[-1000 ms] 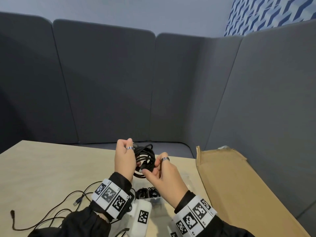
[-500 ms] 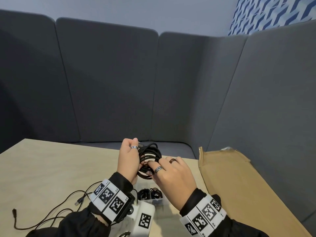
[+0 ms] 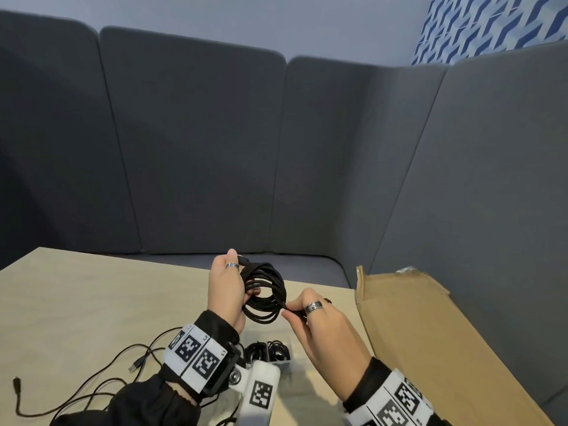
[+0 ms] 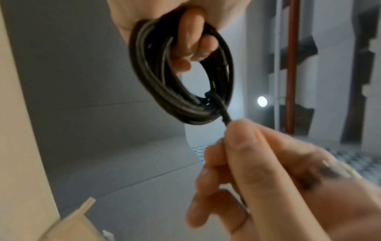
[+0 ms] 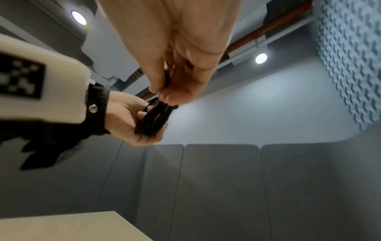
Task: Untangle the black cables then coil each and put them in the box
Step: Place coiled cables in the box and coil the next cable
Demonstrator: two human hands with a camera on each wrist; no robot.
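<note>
The coil (image 3: pixel 265 293) hangs at frame centre above the desk (image 3: pixel 92 302), the left hand (image 3: pixel 226 287) curled through its loops, the right hand (image 3: pixel 319 321) pinching its free end (image 4: pixel 223 114). That end is best tucked snugly round the loops while the left grips firm. The box (image 3: pixel 270 352) below is mostly hidden by the wrists; loose cables (image 3: pixel 92 385) run off the lower left.

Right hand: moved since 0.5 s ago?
Yes. The right hand has drawn back from the coil toward the cardboard, pinching the cable end.
</note>
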